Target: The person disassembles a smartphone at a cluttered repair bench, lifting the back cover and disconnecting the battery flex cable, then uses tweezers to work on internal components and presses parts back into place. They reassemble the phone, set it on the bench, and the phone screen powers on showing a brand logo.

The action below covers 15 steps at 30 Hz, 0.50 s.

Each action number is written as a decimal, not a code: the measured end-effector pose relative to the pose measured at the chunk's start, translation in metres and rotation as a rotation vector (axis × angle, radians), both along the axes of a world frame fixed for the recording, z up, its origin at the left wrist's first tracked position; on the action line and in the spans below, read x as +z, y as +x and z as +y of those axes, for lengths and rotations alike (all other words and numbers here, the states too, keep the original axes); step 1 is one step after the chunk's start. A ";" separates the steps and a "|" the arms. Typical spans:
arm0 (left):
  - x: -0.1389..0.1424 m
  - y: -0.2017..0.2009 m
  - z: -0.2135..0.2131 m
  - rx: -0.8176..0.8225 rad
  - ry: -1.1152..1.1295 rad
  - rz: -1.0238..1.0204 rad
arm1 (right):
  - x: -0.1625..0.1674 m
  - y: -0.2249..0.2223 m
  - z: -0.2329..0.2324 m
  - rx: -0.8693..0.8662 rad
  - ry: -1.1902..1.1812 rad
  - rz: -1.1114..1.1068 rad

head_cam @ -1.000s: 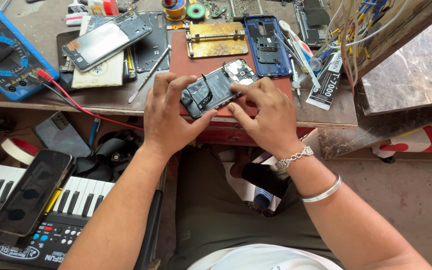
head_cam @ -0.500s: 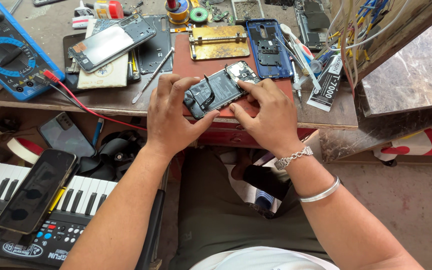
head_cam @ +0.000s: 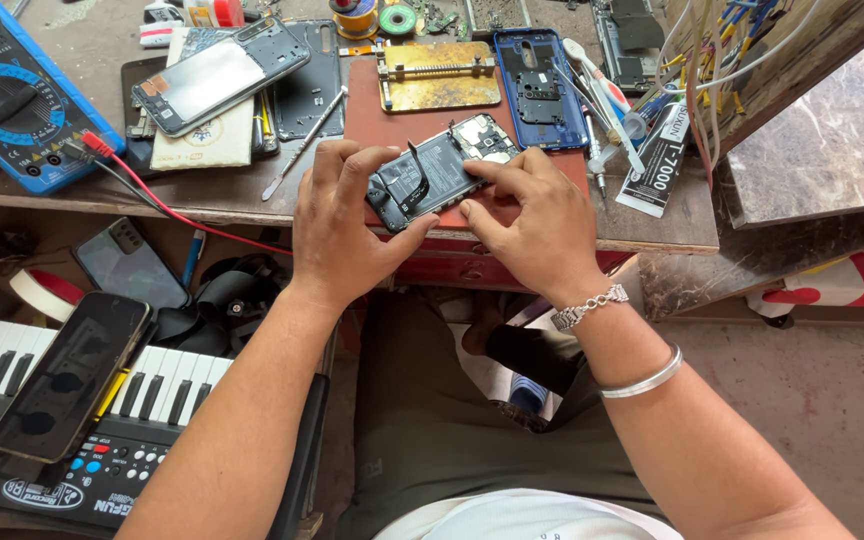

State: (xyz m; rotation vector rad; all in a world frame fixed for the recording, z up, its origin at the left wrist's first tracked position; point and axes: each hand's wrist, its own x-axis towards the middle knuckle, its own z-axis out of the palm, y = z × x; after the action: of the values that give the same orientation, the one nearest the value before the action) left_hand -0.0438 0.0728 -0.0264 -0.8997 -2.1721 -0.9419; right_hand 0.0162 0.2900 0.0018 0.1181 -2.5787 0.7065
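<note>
While gripped both ends, opened phone: left hand, right hand fingers curled.

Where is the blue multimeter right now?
In the head view, the blue multimeter lies at the workbench's far left corner, left of the silver phone, well away from both hands.
</note>
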 end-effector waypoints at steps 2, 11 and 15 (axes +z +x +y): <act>0.000 0.001 0.001 -0.003 0.006 -0.002 | -0.001 0.002 0.000 0.011 0.038 0.029; 0.001 0.002 0.002 0.008 0.005 -0.003 | 0.002 0.000 0.008 0.142 0.219 0.182; 0.003 0.000 0.004 0.008 0.010 0.004 | 0.007 -0.012 0.010 0.169 0.273 0.116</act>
State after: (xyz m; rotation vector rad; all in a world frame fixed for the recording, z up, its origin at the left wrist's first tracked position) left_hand -0.0435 0.0765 -0.0234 -0.8870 -2.1638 -0.9452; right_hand 0.0047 0.3001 0.0087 0.4549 -2.5600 0.3876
